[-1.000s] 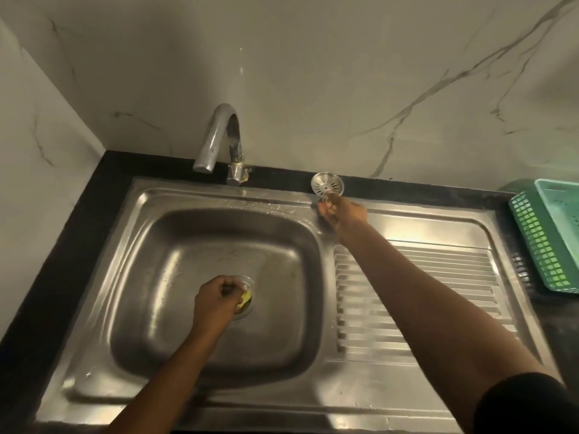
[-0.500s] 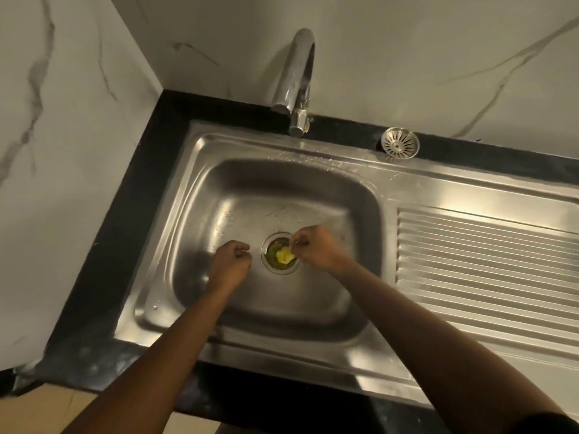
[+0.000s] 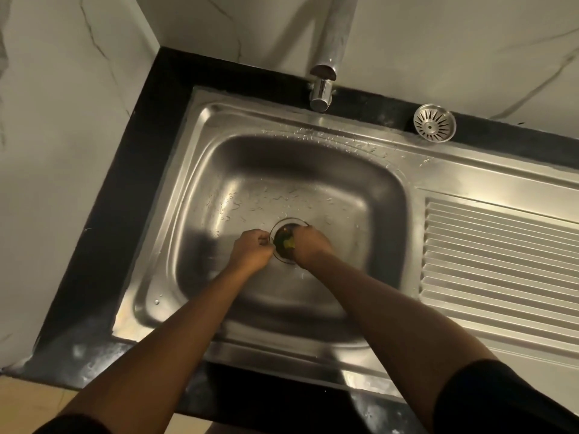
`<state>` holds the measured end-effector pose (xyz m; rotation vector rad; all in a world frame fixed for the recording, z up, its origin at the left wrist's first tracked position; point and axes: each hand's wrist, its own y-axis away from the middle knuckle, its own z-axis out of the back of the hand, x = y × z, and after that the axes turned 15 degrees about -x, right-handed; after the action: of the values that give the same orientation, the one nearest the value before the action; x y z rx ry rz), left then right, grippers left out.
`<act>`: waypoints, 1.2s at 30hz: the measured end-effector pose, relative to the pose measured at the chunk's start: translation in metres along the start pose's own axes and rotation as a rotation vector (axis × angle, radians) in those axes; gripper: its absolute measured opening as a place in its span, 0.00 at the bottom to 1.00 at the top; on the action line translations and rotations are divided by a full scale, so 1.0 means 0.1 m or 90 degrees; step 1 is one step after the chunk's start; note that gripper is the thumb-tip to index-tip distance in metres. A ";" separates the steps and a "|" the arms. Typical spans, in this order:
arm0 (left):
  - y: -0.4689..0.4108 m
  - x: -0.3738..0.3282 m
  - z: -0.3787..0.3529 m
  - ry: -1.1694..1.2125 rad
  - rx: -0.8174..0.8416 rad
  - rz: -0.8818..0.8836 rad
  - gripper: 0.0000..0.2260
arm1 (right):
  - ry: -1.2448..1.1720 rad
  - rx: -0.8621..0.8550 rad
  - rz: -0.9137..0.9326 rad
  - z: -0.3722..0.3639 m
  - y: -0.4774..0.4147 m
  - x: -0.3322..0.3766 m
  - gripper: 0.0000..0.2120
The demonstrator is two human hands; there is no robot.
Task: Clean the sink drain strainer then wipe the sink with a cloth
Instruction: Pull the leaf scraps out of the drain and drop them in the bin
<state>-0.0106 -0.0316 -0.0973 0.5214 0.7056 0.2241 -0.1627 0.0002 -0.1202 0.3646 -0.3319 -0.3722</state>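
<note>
Since the strainer [image 3: 434, 122] is out of its seat, the drain [image 3: 283, 223] stands uncovered at the bottom of the sink [image 3: 194, 245], and that is where trouble could come. The left hand [image 3: 250, 250] sits just left of the drain's rim with its fingers curled tight. Whether they grip anything is hidden behind the knuckles, so I cannot tell. The right hand [image 3: 310, 247] reaches over the drain from the right, its fingers pinched on a yellow-green scrap [image 3: 289, 243] lying in the opening. If that pinch slips, the scrap would likely drop down the open pipe, out of reach, and might clog it; it looks soft and wet, which makes a slip easy. Both hands crowd one small opening, so one could knock the other's hold loose. Water drops lie on the basin floor and back ledge, and they would make the steel slick under a wrist.

As for what holds what, the sink holds the two hands, the scattered drops and the drain. The drain holds the scrap, with darker green matter beside it. The strainer lies well apart to the right, bowl up, on the black counter [image 3: 150, 158] strip behind the sink near the wall, and its slotted bowl shows bare metal. Further right runs the ribbed drainboard [image 3: 501, 270].
</note>
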 end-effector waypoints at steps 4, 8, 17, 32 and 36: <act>-0.02 0.01 -0.06 0.010 -0.001 0.003 0.15 | 0.027 0.004 0.003 -0.07 0.02 0.04 0.17; -0.03 -0.01 -0.11 0.013 0.003 -0.004 0.07 | 0.052 -0.010 0.027 -0.06 0.02 0.03 0.13; -0.05 -0.07 -0.13 0.079 0.014 0.039 0.15 | -0.223 -0.006 -0.090 0.13 -0.02 -0.09 0.06; -0.17 0.12 0.02 0.186 -0.138 0.077 0.09 | -0.293 -0.012 -0.097 0.29 -0.11 -0.11 0.14; -0.18 0.16 0.10 0.216 -0.176 0.075 0.12 | -0.124 0.056 0.057 0.19 -0.04 -0.02 0.21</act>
<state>0.0081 -0.0448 -0.1095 0.2619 0.9562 0.5210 -0.1728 -0.0076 -0.1052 0.3998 -0.5545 -0.3061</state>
